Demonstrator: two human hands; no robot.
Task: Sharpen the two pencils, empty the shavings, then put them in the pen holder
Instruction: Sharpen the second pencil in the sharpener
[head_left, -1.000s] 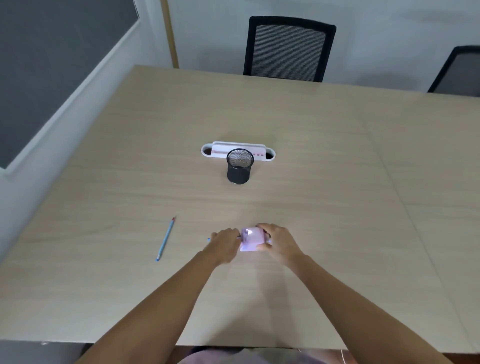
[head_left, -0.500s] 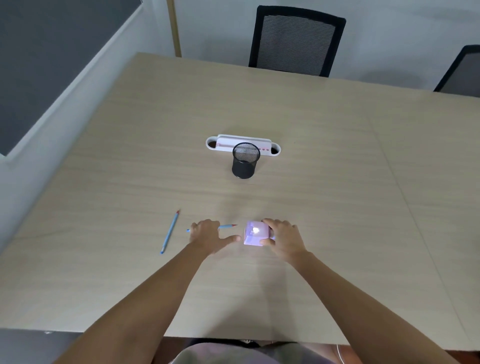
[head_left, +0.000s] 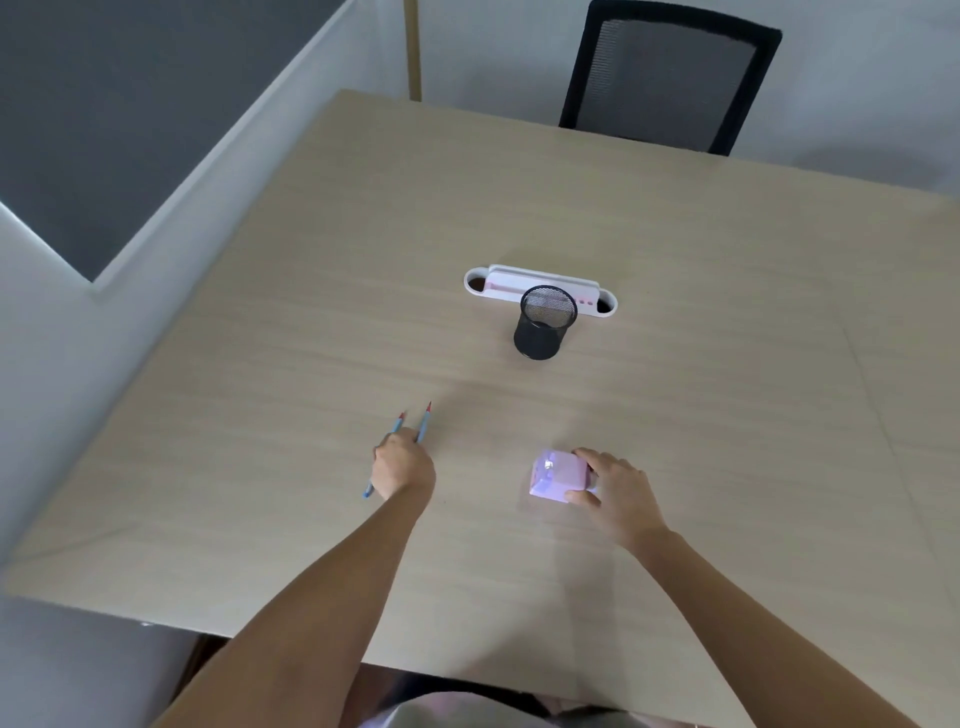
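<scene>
Near left on the surface (head_left: 675, 415), left hand (head_left: 402, 470) grips two pencils (head_left: 422, 425) mid-shaft; light, stiff, fragile tips. Right hand (head_left: 618, 493) clasps the pink sharpener (head_left: 553, 475).

Light wood-grain bench (head_left: 675, 260) with faint seam lines across the right side. White oblong cable port (head_left: 480, 283) set into the bench near its middle. Black mesh-backed office chair (head_left: 670, 78) pushed up at the far edge. Dark grey panel (head_left: 104, 104) on the white wall at left.
</scene>
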